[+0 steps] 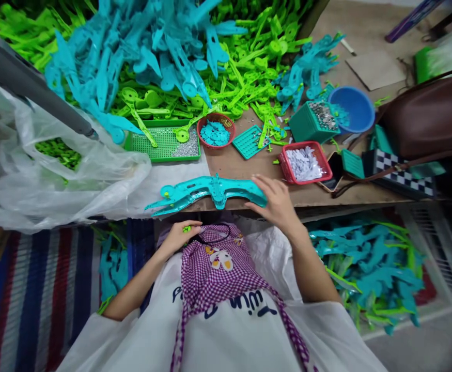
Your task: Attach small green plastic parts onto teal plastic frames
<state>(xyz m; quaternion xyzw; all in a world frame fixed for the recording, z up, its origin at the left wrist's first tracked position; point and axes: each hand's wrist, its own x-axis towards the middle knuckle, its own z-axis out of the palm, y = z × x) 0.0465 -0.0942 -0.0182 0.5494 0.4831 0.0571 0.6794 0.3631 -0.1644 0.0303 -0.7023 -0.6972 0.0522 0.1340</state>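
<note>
A long turquoise bow-shaped plastic part [217, 190] lies across the front edge of the table, with a small yellow-green piece on its left arm. My right hand [274, 201] grips the part's right end between thumb and fingers. Lower down, close to the checked apron [221, 274], my left hand [181, 236] is closed on small yellow-green plastic pieces [187, 229]. They peek out between its fingers, partly hidden. The left hand is apart from the turquoise part.
Turquoise parts [159, 46] and lime-green parts [256, 67] are heaped behind. Along the table stand a green perforated tray [152, 147], a red basket of turquoise pieces [215, 133], a red basket of white pieces [304, 163] and a blue bowl [359, 106]. A plastic bag [105, 175] lies left.
</note>
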